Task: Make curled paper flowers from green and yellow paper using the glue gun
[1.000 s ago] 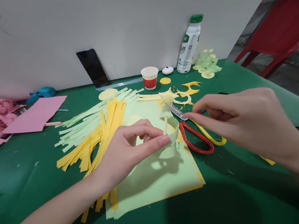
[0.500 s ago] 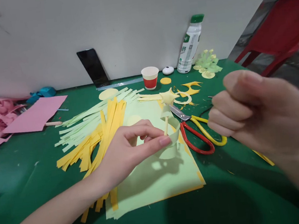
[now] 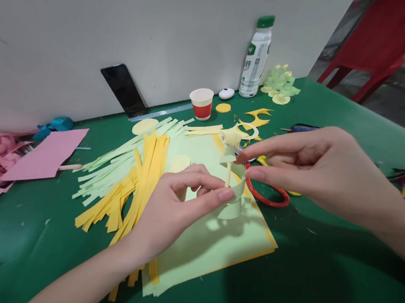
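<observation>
The red-and-white paper cup (image 3: pixel 202 106) stands on the green tabletop (image 3: pixel 319 269), close to the wall. Nearer the person than the cup and slightly to its right, the left hand (image 3: pixel 182 204) has its grip closed on a thin pale stick (image 3: pixel 228 176), pinched between thumb and fingers. The stick is nearly upright, topped by a cream paper star (image 3: pixel 230 136), with a pale green strip (image 3: pixel 238 190) curling around its lower part. The right hand (image 3: pixel 312 159), farther to the cup's right, holds thumb and forefinger a narrow way apart at the curl; I cannot tell whether its grip has caught the paper. Behind that hand, also nearer the person than the cup, lie scissors (image 3: pixel 282 203) with red and yellow handles, partly hidden. Directly on the near side of the cup lie pale green sheets (image 3: pixel 198 248), beneath the held piece. To their left, and left of the cup, are yellow strips (image 3: pixel 153 166) and light green strips (image 3: pixel 99 169). A bottle (image 3: pixel 255 61) leans on the wall to the cup's right, and a black phone (image 3: pixel 123 90) leans there to its left.
</observation>
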